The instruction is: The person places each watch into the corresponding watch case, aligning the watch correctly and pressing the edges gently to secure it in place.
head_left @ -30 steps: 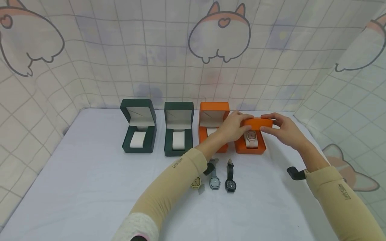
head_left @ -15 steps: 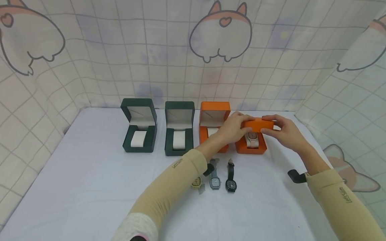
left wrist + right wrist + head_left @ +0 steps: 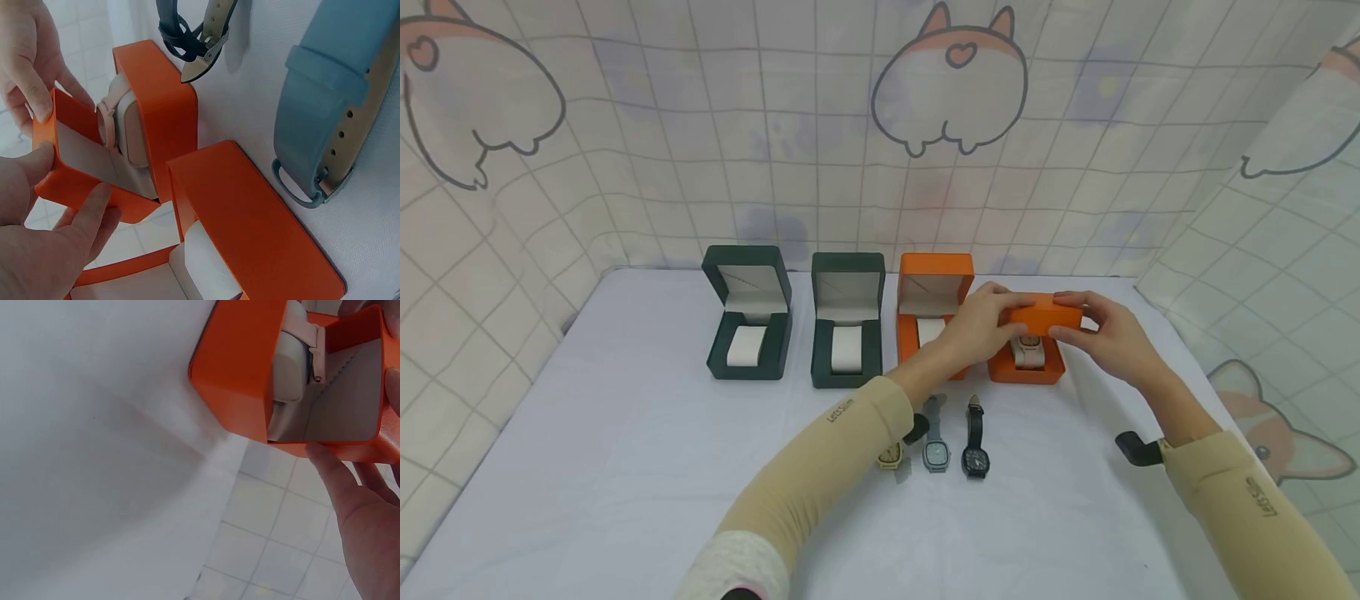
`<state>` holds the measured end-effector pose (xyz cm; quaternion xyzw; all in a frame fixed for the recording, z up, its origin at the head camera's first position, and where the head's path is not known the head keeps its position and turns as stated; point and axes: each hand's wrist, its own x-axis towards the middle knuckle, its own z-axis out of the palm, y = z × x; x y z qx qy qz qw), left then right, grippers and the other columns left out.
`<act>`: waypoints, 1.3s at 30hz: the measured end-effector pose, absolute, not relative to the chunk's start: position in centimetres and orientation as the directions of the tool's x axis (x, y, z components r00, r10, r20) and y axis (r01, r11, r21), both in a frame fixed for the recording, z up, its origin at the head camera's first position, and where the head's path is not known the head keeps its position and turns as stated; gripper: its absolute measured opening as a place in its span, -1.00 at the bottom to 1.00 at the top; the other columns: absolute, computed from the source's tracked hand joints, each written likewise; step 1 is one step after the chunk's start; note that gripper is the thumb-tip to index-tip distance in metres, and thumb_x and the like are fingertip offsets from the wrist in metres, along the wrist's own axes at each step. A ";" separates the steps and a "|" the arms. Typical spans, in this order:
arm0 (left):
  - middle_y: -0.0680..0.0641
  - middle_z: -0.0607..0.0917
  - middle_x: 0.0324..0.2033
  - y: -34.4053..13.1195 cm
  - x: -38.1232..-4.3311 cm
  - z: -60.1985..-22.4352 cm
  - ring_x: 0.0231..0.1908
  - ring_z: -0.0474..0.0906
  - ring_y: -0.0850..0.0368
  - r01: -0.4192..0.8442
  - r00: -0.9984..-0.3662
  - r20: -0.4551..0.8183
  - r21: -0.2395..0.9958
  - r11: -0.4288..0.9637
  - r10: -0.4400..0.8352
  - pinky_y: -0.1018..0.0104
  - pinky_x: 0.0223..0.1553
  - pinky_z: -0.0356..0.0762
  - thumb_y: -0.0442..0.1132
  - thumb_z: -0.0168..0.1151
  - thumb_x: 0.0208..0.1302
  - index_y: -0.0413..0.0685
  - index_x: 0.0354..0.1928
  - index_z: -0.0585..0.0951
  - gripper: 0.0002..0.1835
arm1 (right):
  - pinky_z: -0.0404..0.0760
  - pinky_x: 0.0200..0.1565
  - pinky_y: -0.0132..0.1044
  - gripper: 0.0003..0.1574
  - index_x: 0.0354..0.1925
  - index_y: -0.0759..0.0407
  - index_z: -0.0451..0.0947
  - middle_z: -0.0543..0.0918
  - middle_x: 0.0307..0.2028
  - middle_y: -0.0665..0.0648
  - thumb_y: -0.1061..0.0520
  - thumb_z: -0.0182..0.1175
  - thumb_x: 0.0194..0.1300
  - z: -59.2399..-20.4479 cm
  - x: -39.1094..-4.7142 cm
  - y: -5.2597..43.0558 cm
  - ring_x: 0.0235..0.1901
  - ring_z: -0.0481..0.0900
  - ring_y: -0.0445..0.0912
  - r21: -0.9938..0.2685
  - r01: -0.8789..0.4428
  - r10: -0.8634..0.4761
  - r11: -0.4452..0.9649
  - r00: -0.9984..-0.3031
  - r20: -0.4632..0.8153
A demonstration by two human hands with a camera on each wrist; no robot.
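Note:
Both hands hold the lid (image 3: 1043, 315) of the rightmost orange watch box (image 3: 1026, 372), one at each side. The lid is partly lowered over a watch with a pale strap (image 3: 1028, 353), which sits round the cushion inside. My left hand (image 3: 981, 325) pinches the lid's left end between thumb and fingers. At the right end, my right hand (image 3: 1108, 333) grips likewise, thumb in front and fingers behind. In the left wrist view the lid's grey lining (image 3: 87, 153) shows, with a gap between lid and base. The right wrist view shows the watch (image 3: 312, 347) still visible in that gap.
Left of it stand another orange box (image 3: 934, 275), raised lid, and two green boxes (image 3: 847, 333) with raised lids and white cushions. Nearer me lie a black watch (image 3: 975, 458), a blue-grey watch (image 3: 936, 454) and a yellowish watch (image 3: 891, 454), partly behind the left sleeve.
The lid of the rightmost orange box has tilted down and forward slightly, both hands keeping hold of it. It covers more of the watch than before. The other boxes and watches stay put.

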<state>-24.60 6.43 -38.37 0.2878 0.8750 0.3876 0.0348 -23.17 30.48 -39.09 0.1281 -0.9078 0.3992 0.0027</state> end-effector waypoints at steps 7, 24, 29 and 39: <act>-0.05 0.45 0.29 6.5 -24.6 -38.7 0.13 0.47 0.16 0.470 -0.837 0.155 0.695 0.543 0.525 0.53 0.11 0.45 -0.10 0.25 0.50 0.15 0.43 0.51 -0.50 | 0.45 0.25 0.27 -0.39 0.31 0.23 0.48 0.46 0.36 0.27 0.02 0.34 0.43 -39.3 -22.9 30.3 0.38 0.34 0.28 -0.718 -0.241 -0.221 0.653 -0.967 0.124; -0.04 0.46 0.27 6.5 -24.4 -38.8 0.14 0.48 0.15 0.485 -0.834 0.176 0.685 0.544 0.522 0.55 0.12 0.44 -0.12 0.29 0.47 0.13 0.39 0.56 -0.52 | 0.46 0.21 -0.07 -0.40 0.29 0.26 0.50 0.48 0.34 0.24 0.10 0.39 0.38 -39.5 -23.1 30.4 0.31 0.43 0.17 -0.720 -0.248 -0.220 0.649 -0.966 0.135; -0.06 0.47 0.27 6.5 -24.2 -38.8 0.14 0.49 0.12 0.490 -0.835 0.188 0.682 0.543 0.517 0.55 0.13 0.45 -0.13 0.31 0.45 0.11 0.37 0.57 -0.52 | 0.46 0.23 -0.01 -0.38 0.31 0.24 0.48 0.46 0.36 0.24 0.10 0.39 0.38 -39.8 -23.0 30.6 0.33 0.41 0.17 -0.719 -0.244 -0.220 0.651 -0.967 0.129; -0.06 0.47 0.27 6.6 -24.0 -38.9 0.15 0.48 0.12 0.506 -0.829 0.189 0.655 0.562 0.526 0.53 0.14 0.44 -0.14 0.35 0.42 0.09 0.34 0.59 -0.53 | 0.47 0.20 0.01 -0.34 0.35 0.22 0.47 0.46 0.36 0.24 0.12 0.40 0.37 -39.9 -22.5 30.4 0.32 0.41 0.19 -0.707 -0.258 -0.224 0.658 -0.964 0.144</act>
